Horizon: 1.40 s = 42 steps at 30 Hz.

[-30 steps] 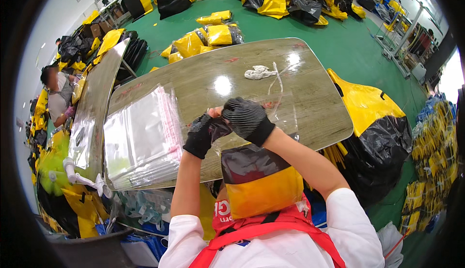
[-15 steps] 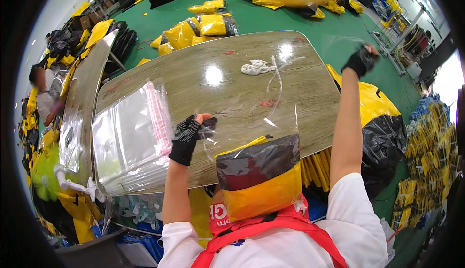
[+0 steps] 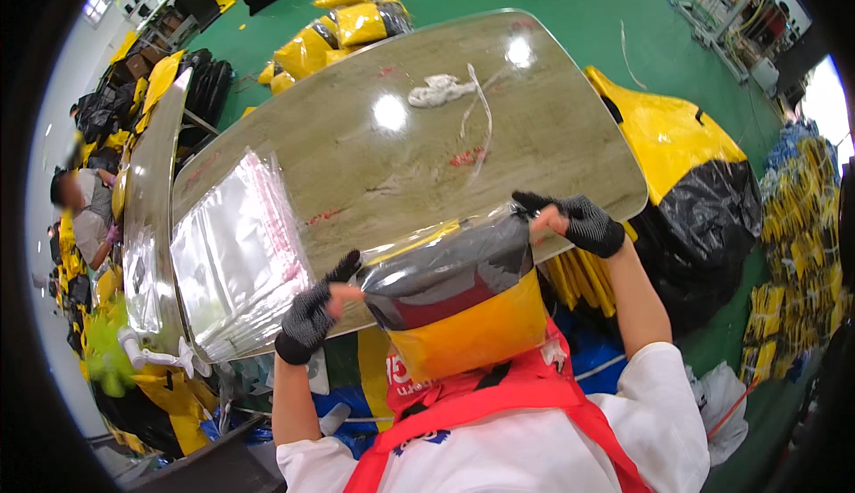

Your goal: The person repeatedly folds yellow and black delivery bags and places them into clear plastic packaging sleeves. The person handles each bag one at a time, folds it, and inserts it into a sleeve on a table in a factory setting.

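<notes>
Your left hand [image 3: 307, 319] is at the upper left corner of a clear-wrapped package [image 3: 454, 293], which shows black above and yellow below. Its index finger reaches up and its thumb is turned toward the wrap, with some space between them; you cannot tell from this view whether the fingers pinch the film. Your right hand [image 3: 583, 224] is at the upper right corner, its index finger stretched over the top edge and its thumb apart, pointing at the package's side; whether these fingers grip is likewise unclear. The package is between your hands, at the near edge of the tabletop [image 3: 392, 168] and in front of your red apron [image 3: 499, 404]. To your left, a stack of clear plastic bags [image 3: 236, 261] lies flat on the tabletop. Farther off on it are a crumpled white cloth [image 3: 441, 90] and, just beside that, a thin pale strip [image 3: 486, 119].
</notes>
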### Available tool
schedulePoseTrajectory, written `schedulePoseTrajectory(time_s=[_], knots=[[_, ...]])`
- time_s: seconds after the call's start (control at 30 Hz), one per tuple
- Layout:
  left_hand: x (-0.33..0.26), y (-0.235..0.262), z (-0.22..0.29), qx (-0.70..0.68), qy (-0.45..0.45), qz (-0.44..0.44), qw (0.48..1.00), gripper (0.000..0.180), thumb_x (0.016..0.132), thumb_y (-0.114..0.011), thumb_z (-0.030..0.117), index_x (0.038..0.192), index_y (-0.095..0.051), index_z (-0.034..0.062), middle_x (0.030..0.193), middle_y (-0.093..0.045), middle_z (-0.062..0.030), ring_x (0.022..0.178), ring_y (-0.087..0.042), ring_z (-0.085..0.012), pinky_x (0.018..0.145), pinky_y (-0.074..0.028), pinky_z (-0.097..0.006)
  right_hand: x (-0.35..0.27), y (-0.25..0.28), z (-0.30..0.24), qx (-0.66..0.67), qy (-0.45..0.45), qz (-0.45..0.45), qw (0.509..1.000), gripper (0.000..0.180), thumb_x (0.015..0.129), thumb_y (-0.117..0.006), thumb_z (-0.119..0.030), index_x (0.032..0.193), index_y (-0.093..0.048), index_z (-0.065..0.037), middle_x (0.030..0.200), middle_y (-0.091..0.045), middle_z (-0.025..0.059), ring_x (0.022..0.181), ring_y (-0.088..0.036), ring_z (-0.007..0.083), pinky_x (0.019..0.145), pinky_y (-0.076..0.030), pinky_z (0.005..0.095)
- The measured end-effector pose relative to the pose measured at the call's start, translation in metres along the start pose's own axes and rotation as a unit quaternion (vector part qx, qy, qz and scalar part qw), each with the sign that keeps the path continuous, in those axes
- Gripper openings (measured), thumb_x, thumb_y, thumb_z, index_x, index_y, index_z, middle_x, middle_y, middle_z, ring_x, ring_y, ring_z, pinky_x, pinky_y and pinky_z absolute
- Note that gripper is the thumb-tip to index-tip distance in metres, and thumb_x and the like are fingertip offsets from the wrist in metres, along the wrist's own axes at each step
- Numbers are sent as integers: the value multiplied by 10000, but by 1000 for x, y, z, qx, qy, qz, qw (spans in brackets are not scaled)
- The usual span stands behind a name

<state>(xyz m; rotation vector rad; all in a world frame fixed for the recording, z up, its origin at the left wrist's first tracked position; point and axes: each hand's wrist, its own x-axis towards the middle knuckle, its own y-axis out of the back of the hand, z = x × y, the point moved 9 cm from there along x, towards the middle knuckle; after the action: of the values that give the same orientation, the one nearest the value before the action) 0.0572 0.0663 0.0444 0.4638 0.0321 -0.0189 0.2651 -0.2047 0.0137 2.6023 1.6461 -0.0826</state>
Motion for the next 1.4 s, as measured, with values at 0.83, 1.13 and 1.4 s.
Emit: schedulePoseTrajectory(time_s=[0.83,1.13,1.4], knots=[[118,35,2,-487,141,179,843,725,842,-471,621,1235,-467,11,1106,-568,-123,999,-558,-246,874,-456,-370,-143,362,172,-441,-252,584,633,573,765,-606,-503,1135,-588,-65,1153,-577,176,1098,-527,314,935,-411,420],[233,-8,-14,-427,101,40,898,680,877,-368,607,1260,-388,46,1277,-458,-246,1138,-483,-393,1017,-335,-529,-184,349,62,-342,-16,622,704,309,880,-489,-296,1068,-611,-83,954,-628,191,859,-610,350,729,-488,426],[296,-200,86,-535,237,-456,670,841,784,-280,759,1164,-475,34,1212,-518,-219,1145,-491,-369,1003,-340,-533,-226,-53,-11,-428,20,-19,903,440,820,-565,-264,1242,-510,-151,1165,-576,148,923,-602,310,772,-497,377]])
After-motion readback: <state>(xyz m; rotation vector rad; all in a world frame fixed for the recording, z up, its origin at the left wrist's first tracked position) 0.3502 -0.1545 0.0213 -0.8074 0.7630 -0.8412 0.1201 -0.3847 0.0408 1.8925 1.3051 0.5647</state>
